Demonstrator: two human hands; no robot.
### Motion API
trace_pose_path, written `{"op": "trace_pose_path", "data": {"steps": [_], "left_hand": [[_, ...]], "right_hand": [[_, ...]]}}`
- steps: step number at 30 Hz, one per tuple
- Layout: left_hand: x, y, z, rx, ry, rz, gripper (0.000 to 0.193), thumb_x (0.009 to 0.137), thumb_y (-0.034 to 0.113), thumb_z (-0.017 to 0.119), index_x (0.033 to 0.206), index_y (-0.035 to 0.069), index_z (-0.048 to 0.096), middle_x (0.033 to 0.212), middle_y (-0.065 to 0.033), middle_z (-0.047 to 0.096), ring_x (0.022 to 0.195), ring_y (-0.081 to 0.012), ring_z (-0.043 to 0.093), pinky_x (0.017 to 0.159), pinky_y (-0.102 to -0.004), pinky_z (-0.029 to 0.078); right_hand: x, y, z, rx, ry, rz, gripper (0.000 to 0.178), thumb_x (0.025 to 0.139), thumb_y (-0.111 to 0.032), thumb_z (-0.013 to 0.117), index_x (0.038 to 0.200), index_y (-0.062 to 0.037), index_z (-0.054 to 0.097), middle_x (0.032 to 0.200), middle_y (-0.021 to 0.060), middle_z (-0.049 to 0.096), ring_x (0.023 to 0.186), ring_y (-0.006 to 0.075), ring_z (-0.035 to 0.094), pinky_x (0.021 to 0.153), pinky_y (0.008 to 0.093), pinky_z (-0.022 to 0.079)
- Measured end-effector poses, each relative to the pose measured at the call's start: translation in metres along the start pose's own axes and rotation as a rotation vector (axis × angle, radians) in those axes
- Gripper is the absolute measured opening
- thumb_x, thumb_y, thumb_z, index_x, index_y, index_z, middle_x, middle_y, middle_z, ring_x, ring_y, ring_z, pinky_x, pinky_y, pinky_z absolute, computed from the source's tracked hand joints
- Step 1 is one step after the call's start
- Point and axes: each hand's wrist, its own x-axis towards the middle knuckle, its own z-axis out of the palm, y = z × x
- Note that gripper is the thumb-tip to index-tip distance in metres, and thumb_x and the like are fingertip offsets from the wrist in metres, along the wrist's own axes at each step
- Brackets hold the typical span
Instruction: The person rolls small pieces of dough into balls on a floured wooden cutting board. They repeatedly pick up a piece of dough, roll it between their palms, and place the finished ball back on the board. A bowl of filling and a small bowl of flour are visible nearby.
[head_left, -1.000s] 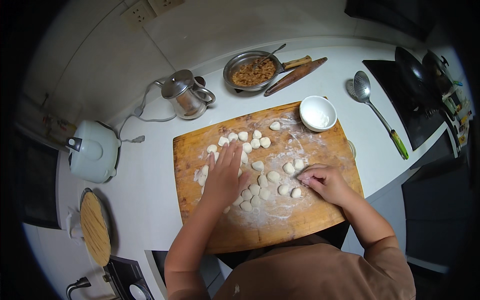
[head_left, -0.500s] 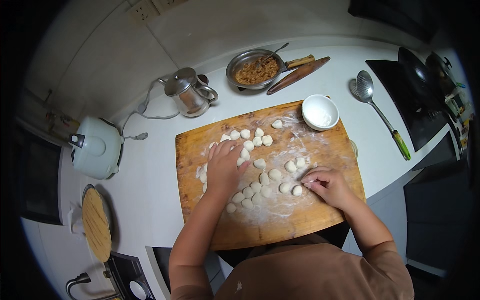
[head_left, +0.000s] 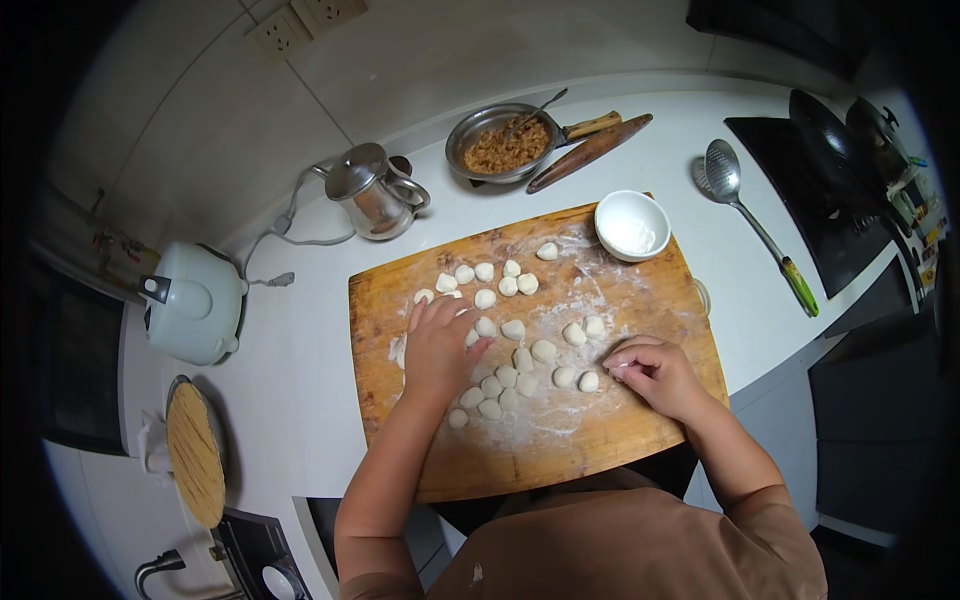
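Small white dough pieces (head_left: 527, 284) lie in loose groups on a floured wooden board (head_left: 640, 430). My left hand (head_left: 440, 335) lies palm down with spread fingers over the pieces at the board's left, hiding some of them. One dough piece (head_left: 485, 328) shows beside its thumb. At the right of the board, my right hand (head_left: 648, 368) rests with thumb and fingers drawn together, flour on the tips; whether anything is between them is hidden. Two dough pieces (head_left: 589, 382) lie just left of it. A white bowl of flour (head_left: 632, 226) stands on the far right corner.
Behind the board stand a metal kettle (head_left: 372, 195), a pan of brown filling (head_left: 503, 148) with a spoon, and a wooden rolling pin (head_left: 590, 153). A slotted spoon (head_left: 760, 230) lies right, near a black hob (head_left: 800, 205). Leftward are a rice cooker (head_left: 195, 302) and a round straw-coloured lid (head_left: 194, 455).
My left hand has slid a little toward me, uncovering dough pieces beyond its fingertips and covering some at its left. My right hand stays in place. The whole view has shifted slightly.
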Motion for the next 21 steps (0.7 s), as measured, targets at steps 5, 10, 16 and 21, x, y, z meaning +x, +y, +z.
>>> {"op": "trace_pose_path", "data": {"steps": [5, 10, 16, 21], "left_hand": [[0.001, -0.005, 0.005, -0.027, -0.012, 0.059, 0.035, 0.071, 0.013, 0.079, 0.105, 0.012, 0.070, 0.108, -0.0049, 0.066, 0.109, -0.0253, 0.057, 0.109, -0.0482, 0.033], [0.001, 0.000, 0.001, -0.034, -0.028, 0.072, 0.031, 0.074, 0.010, 0.076, 0.105, 0.011, 0.070, 0.100, -0.0051, 0.069, 0.105, -0.0250, 0.060, 0.108, -0.0468, 0.035], [-0.002, -0.002, 0.005, -0.198, -0.056, 0.135, 0.028, 0.077, 0.003, 0.068, 0.105, 0.008, 0.068, 0.108, -0.0072, 0.067, 0.104, -0.0277, 0.060, 0.105, -0.0430, 0.040], [0.000, -0.002, -0.001, -0.204, -0.138, 0.050, 0.031, 0.079, 0.002, 0.067, 0.109, 0.008, 0.066, 0.112, -0.0095, 0.066, 0.106, -0.0300, 0.060, 0.100, -0.0396, 0.044]], "right_hand": [[0.005, -0.005, -0.003, -0.031, -0.029, -0.106, 0.018, 0.081, 0.005, 0.067, 0.096, -0.0038, 0.072, 0.094, 0.0082, 0.068, 0.072, 0.0134, 0.062, 0.064, 0.0238, 0.048], [0.019, -0.013, -0.006, -0.060, -0.058, -0.165, 0.018, 0.080, 0.005, 0.068, 0.095, -0.0037, 0.071, 0.095, 0.0087, 0.069, 0.073, 0.0159, 0.063, 0.064, 0.0255, 0.049], [0.038, -0.019, 0.000, -0.084, -0.023, -0.216, 0.018, 0.079, 0.006, 0.068, 0.094, -0.0040, 0.071, 0.096, 0.0088, 0.069, 0.075, 0.0176, 0.064, 0.066, 0.0266, 0.050], [0.038, -0.012, 0.005, -0.052, -0.019, -0.183, 0.020, 0.079, 0.007, 0.067, 0.095, -0.0040, 0.072, 0.096, 0.0092, 0.069, 0.077, 0.0171, 0.065, 0.069, 0.0263, 0.052]]}}
